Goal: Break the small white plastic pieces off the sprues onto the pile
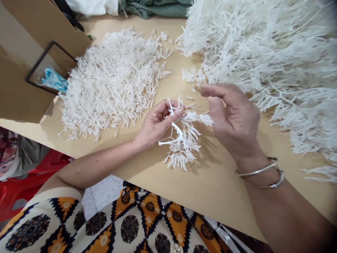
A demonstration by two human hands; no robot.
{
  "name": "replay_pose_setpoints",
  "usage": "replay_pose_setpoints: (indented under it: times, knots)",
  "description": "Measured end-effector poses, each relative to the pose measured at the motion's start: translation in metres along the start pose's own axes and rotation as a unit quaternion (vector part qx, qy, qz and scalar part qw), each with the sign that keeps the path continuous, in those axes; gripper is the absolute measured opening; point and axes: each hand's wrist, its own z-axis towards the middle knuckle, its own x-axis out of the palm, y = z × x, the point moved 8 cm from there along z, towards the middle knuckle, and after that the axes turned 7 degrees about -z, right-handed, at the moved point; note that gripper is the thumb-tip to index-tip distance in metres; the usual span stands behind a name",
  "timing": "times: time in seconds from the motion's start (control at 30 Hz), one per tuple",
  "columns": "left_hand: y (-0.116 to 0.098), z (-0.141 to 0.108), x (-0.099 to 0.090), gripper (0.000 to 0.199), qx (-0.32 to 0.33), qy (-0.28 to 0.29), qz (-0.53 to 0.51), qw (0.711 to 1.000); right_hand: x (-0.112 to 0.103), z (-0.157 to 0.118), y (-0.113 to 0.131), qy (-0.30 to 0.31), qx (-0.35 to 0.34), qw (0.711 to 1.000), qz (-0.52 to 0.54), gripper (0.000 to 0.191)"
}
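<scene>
A white plastic sprig [184, 142] hangs over the desk [205, 196], pinched between thumb and fingers of a worker's left hand [155, 123]. Its long axis runs from those fingertips toward the wearer, tufts fanning toward the right hand [234, 119], which hovers just beside them, fingers bent and thumb apart, apparently holding nothing. No obstacle separates the two hands beyond the sprig itself. A smaller white heap [113, 80] lies beyond the left hand, near a cardboard box [15, 70]; a larger pile [263, 52] spreads beyond the right.
</scene>
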Motion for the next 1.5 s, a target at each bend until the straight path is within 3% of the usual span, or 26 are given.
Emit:
replay_pose_setpoints:
  times: [0.1,0.17,0.37,0.53,0.7,0.8,0.97,1.07,1.2,1.37,1.5]
  knots:
    - [0.001,0.001,-0.001,0.027,0.005,-0.002,-0.009,1.000,0.013,-0.003,0.009,0.079,-0.002,0.996,0.032,0.020]
    - [0.000,0.002,-0.003,0.028,0.012,-0.006,-0.006,1.000,0.017,-0.004,0.011,0.090,-0.012,0.996,0.023,0.018]
    - [-0.002,0.004,-0.004,0.030,0.038,0.006,0.025,0.999,0.020,-0.006,0.002,0.039,0.016,0.999,0.013,0.006]
    - [-0.007,0.001,0.001,0.027,0.058,0.042,0.080,0.994,0.027,-0.011,-0.022,0.031,0.105,0.993,0.037,0.009]
    - [-0.008,-0.007,0.018,0.027,0.039,0.109,0.121,0.986,0.002,-0.006,-0.062,-0.074,0.177,0.981,0.037,0.011]
    - [-0.009,-0.006,0.014,0.025,0.025,0.065,0.106,0.992,-0.006,-0.003,-0.067,-0.088,0.194,0.976,0.038,0.013]
    - [-0.004,-0.001,0.003,0.027,0.013,0.003,0.010,1.000,0.003,-0.001,-0.041,-0.021,0.161,0.985,0.062,0.006]
    - [-0.001,0.000,0.001,0.030,0.014,0.008,0.016,1.000,0.014,-0.001,-0.024,0.044,0.139,0.987,0.075,0.015]
    - [-0.001,0.000,0.001,0.030,0.024,0.022,0.017,0.999,0.031,-0.005,-0.019,0.128,0.149,0.972,0.125,0.012]
    - [-0.003,-0.001,0.001,0.026,0.023,0.016,0.030,0.999,0.026,-0.006,-0.031,0.087,0.159,0.980,0.084,0.006]
    - [-0.003,-0.001,0.003,0.027,0.012,0.022,0.018,1.000,0.027,-0.007,-0.034,0.089,0.161,0.980,0.081,0.005]
